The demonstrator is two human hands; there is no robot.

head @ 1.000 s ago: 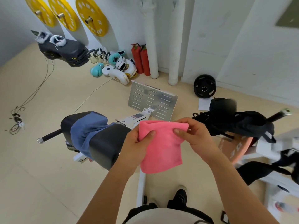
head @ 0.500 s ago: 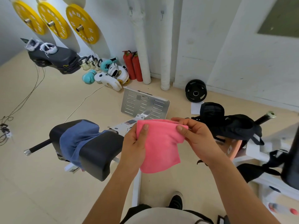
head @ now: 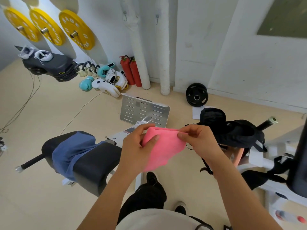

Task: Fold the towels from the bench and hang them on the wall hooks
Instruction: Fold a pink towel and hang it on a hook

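Item: pink towel point(head: 163, 150), folded small, held in the air between both hands. Left hand point(head: 136, 146) pinched its upper left corner, thumb on the front; right hand point(head: 197, 140) pinched the upper right edge. Blue towel point(head: 71, 151) lay draped over the bench point(head: 93, 163), left of the grip. Step: folding apparently finished. Next: carry to the wall hooks point(head: 125, 15) above and beyond the grip.

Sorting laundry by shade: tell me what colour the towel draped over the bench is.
Blue, a muted slate shade; the towel shows in the head view.
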